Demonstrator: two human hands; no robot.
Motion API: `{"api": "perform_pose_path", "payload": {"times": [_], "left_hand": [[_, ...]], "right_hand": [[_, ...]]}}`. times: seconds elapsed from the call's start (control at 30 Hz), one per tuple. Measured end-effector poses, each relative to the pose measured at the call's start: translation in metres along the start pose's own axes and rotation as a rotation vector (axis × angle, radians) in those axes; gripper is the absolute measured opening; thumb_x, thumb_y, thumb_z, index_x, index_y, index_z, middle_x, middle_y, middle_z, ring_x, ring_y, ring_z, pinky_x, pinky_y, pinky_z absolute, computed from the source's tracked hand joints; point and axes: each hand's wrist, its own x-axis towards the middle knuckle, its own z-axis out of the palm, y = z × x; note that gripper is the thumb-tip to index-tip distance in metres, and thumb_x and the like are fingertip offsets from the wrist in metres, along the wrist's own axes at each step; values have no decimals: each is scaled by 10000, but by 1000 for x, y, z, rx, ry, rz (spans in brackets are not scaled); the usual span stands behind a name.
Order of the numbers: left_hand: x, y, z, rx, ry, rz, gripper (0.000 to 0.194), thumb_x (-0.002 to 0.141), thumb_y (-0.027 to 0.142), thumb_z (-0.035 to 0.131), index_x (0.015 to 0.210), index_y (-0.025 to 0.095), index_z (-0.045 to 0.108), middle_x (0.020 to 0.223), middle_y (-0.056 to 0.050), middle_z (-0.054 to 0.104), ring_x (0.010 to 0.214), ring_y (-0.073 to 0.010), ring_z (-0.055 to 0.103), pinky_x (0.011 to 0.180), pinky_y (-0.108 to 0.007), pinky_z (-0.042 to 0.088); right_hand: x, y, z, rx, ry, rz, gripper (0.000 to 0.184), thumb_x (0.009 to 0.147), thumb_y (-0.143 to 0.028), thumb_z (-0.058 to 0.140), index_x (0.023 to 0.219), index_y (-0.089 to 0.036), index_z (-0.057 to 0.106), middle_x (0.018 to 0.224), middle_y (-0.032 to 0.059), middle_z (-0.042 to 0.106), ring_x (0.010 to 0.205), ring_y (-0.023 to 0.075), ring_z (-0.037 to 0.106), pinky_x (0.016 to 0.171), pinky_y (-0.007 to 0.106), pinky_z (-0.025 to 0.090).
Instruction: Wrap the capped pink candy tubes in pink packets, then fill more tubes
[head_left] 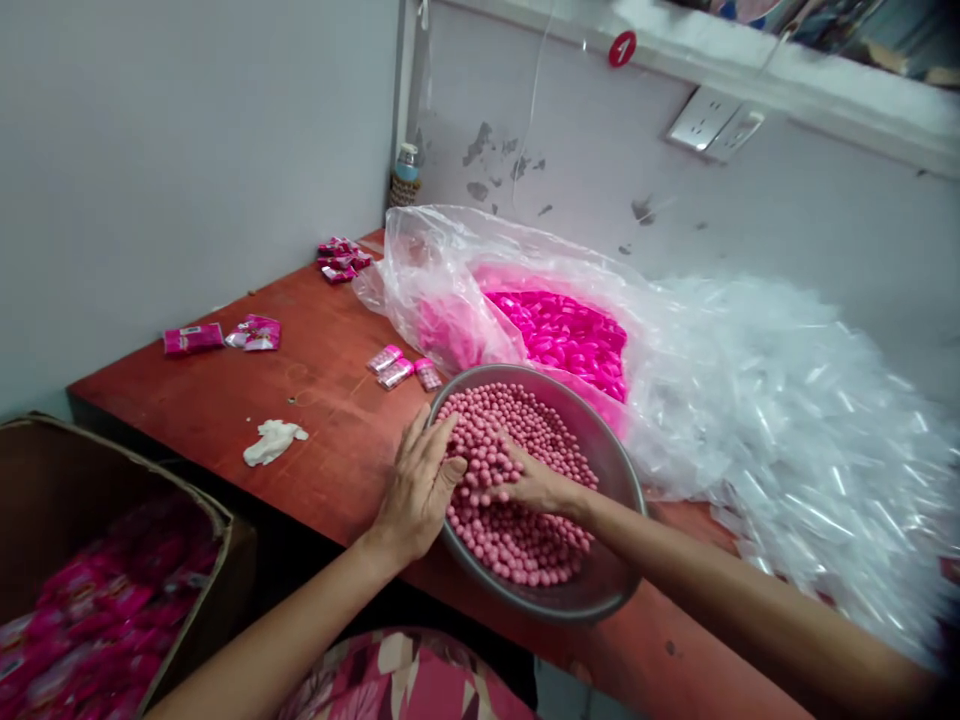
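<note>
A grey metal bowl (634,560) stands on the table, well filled with small round pink balls (536,560). Inside it, my right hand (536,480) is cupped under a raised heap of balls, its fingers partly covered by them. My left hand (424,480) lies along the bowl's left rim, fingers stretched out and thumb toward the balls; nothing shows in its grasp. Just beyond the left hand are several small clear tubes with pink caps (395,374), apparently filled with balls.
Behind the bowl lies a plastic bag of bright pink caps (562,335). Clear plastic tubes (795,430) are piled at right. Pink packets (193,340) and a crumpled white scrap (274,442) lie at left on the red table (337,480). A cardboard box (217,520) holds pink packets.
</note>
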Motion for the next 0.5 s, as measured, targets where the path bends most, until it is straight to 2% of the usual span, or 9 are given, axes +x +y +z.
{"api": "perform_pose_path", "payload": {"times": [0.1, 0.2, 0.3, 0.4, 0.5], "left_hand": [[3, 6, -4, 93, 51, 65, 419, 878, 315, 379, 1274, 177, 385, 1279, -89, 484, 1279, -253, 264, 1044, -514, 173], [10, 17, -10, 81, 76, 129, 311, 837, 282, 471, 1122, 161, 506, 1105, -84, 590, 1119, -229, 457, 980, -422, 327], [23, 26, -13, -30, 18, 81, 209, 830, 223, 474, 1022, 178, 544, 993, -62, 620, 944, -190, 557, 837, -333, 439], [39, 30, -11, -130, -61, 21, 213, 806, 196, 505, 1012, 188, 557, 969, -49, 633, 871, -178, 585, 766, -302, 463], [52, 30, -8, -155, -107, 47, 153, 791, 182, 527, 926, 181, 600, 883, -35, 649, 832, -170, 589, 767, -294, 454]], "right_hand": [[-11, -14, -7, 254, 72, 98, 788, 634, -348, 700, 1295, -247, 284, 1209, 64, 467, 1108, 239, 451, 1003, 413, 299], [-16, -24, -11, 397, 132, 61, 783, 618, -314, 723, 1271, -277, 292, 1130, 42, 496, 1003, 201, 509, 928, 373, 386], [-20, -29, -14, 475, 207, 29, 752, 592, -254, 752, 1217, -287, 335, 1106, 30, 480, 962, 173, 509, 858, 321, 431], [-24, -33, -17, 529, 169, -21, 718, 562, -212, 776, 1154, -291, 377, 1078, 19, 471, 836, 132, 525, 769, 279, 461], [-27, -35, -20, 562, 145, -45, 672, 587, -223, 767, 1139, -291, 389, 971, -2, 484, 719, 104, 507, 693, 261, 467]]}}
